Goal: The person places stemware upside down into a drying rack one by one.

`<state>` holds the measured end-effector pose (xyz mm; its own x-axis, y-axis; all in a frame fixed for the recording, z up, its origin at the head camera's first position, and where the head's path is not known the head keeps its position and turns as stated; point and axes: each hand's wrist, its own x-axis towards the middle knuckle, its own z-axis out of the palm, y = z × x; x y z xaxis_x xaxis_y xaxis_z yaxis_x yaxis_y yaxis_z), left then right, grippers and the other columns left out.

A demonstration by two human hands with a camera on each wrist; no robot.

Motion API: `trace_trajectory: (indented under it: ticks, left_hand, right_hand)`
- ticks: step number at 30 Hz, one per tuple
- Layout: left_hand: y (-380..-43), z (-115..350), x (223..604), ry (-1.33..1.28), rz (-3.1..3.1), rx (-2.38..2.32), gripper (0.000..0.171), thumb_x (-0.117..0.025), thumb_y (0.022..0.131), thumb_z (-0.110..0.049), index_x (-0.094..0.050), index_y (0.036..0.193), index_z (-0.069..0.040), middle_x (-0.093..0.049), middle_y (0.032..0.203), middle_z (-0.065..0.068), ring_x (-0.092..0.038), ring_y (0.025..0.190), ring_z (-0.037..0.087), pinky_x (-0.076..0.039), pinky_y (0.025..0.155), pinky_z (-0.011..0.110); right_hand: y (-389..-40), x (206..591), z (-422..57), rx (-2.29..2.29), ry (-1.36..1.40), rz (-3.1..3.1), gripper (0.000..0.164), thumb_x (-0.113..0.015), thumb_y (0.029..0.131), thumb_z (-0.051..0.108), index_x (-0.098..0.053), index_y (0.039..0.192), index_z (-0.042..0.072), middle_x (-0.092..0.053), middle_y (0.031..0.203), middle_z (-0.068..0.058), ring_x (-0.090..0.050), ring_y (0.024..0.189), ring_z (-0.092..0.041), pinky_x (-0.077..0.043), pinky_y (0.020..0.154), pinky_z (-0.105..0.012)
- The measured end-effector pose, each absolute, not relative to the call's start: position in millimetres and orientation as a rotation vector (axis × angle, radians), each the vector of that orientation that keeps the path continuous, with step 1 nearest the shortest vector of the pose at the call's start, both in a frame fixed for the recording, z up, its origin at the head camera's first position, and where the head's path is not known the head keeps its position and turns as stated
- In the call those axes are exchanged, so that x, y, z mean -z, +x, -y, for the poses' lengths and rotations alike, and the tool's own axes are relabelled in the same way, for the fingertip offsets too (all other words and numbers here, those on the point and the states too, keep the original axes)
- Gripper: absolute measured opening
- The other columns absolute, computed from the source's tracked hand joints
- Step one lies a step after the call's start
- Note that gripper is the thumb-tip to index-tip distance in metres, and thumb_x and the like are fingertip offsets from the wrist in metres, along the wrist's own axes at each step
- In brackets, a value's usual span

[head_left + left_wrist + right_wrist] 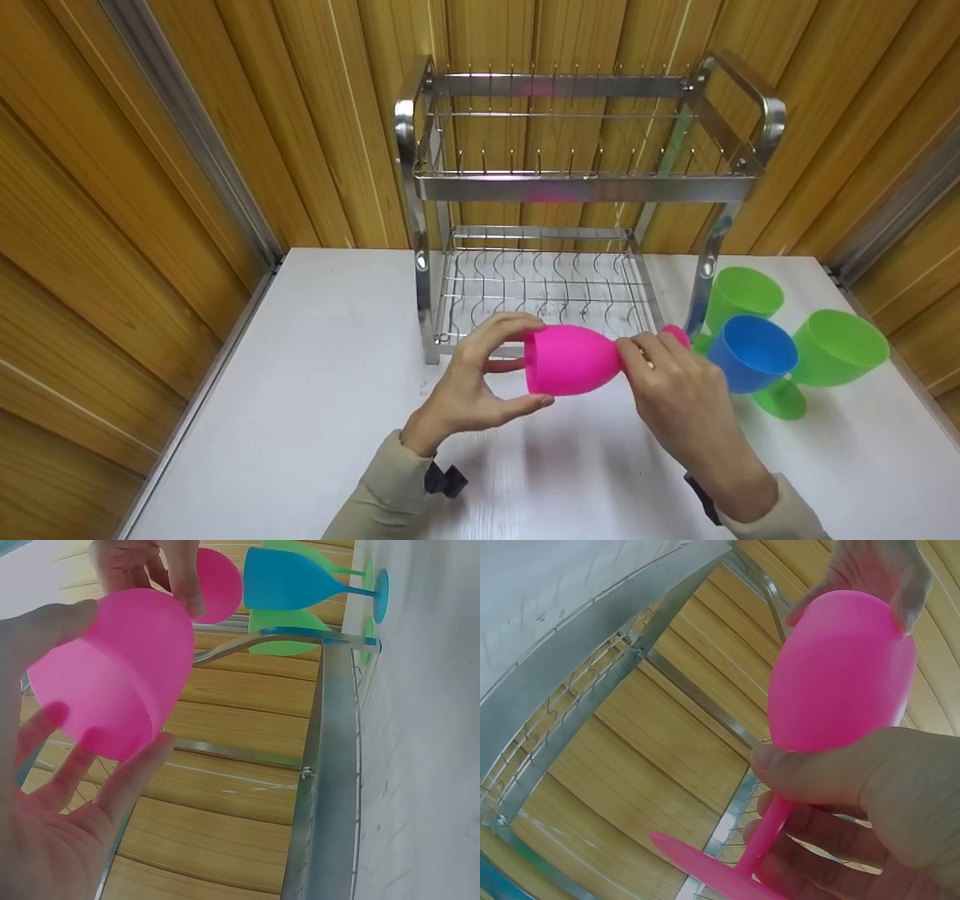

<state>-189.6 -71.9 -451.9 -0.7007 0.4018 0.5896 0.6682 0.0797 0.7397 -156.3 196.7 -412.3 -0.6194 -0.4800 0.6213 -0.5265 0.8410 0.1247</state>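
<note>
Between my two hands a pink goblet lies on its side in the air, its mouth toward the left and its foot toward the right. My left hand holds the bowl by its rim, thumb below and fingers above. The right hand grips the stem; in the right wrist view its thumb lies just under the bowl and the pink foot sticks out past the fingers. The left wrist view looks partly into the open bowl.
Behind the hands stands a two-tier metal dish rack with upright prongs above and wavy wires below. A blue goblet and two green goblets, one at the far right, stand right of it on the white table. Wooden panels surround the table.
</note>
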Motion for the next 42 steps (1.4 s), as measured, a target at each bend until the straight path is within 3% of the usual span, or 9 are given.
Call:
trace_trajectory:
  ticks: [11,16,19,25,32,42]
  left_hand:
    - [-197.5,81.3,449.0,-0.922,2.073,1.811,0.072,-0.094,0.081,-0.019,-0.061,0.144,-0.016,-0.062,0.141,0.008,-0.07,0.123,0.028,-0.067,0.084,0.038]
    - [-198.4,85.1,446.0,-0.803,2.018,1.881,0.077,-0.094,0.08,-0.019,-0.058,0.148,-0.013,-0.059,0.145,0.008,-0.07,0.125,0.033,-0.067,0.085,0.041]
    - [-197.8,84.8,445.0,-0.757,1.96,1.959,0.081,-0.094,0.081,-0.019,-0.054,0.15,-0.009,-0.056,0.148,0.01,-0.068,0.126,0.037,-0.067,0.087,0.044]
    - [-196.4,77.3,447.8,-0.745,1.89,2.094,0.082,-0.091,0.083,-0.015,-0.048,0.152,-0.004,-0.05,0.152,0.015,-0.065,0.128,0.038,-0.066,0.09,0.049]
    - [-192.7,67.6,452.5,-0.77,1.801,2.197,0.081,-0.089,0.084,-0.01,-0.046,0.152,0.0,-0.049,0.151,0.018,-0.064,0.128,0.042,-0.065,0.092,0.053]
    - [-184.2,55.1,458.6,-0.816,1.773,2.32,0.082,-0.088,0.086,-0.012,-0.043,0.154,0.0,-0.048,0.152,0.018,-0.062,0.13,0.041,-0.064,0.093,0.053]
  right_hand:
    - [-150.8,414.1,-190.0,-0.479,0.698,2.22,0.051,-0.096,0.075,0.003,-0.076,0.122,0.001,-0.075,0.113,-0.016,-0.074,0.102,-0.033,-0.067,0.083,-0.051]
    - [-156.2,418.2,-189.2,-0.75,0.741,2.169,0.051,-0.095,0.077,0.008,-0.076,0.125,0.008,-0.076,0.12,-0.007,-0.073,0.111,-0.022,-0.059,0.1,-0.026]
    - [-162.1,421.3,-186.1,-1.026,0.729,2.105,0.052,-0.093,0.077,0.002,-0.077,0.126,0.01,-0.077,0.12,-0.005,-0.073,0.113,-0.019,-0.055,0.105,-0.02]
    - [-167.6,428.9,-175.4,-1.594,0.624,1.988,0.047,-0.084,0.084,-0.01,-0.072,0.128,0.002,-0.073,0.121,-0.012,-0.073,0.113,-0.022,-0.061,0.1,-0.029]
    - [-168.8,434.2,-166.4,-1.985,0.494,1.818,0.047,-0.074,0.093,-0.01,-0.059,0.138,-0.009,-0.063,0.134,-0.019,-0.067,0.125,-0.031,-0.059,0.102,-0.035]
    - [-169.2,433.8,-173.3,-2.416,0.355,1.525,0.04,-0.059,0.103,-0.009,-0.059,0.141,0.003,-0.063,0.137,-0.013,-0.062,0.131,-0.03,-0.059,0.105,-0.042]
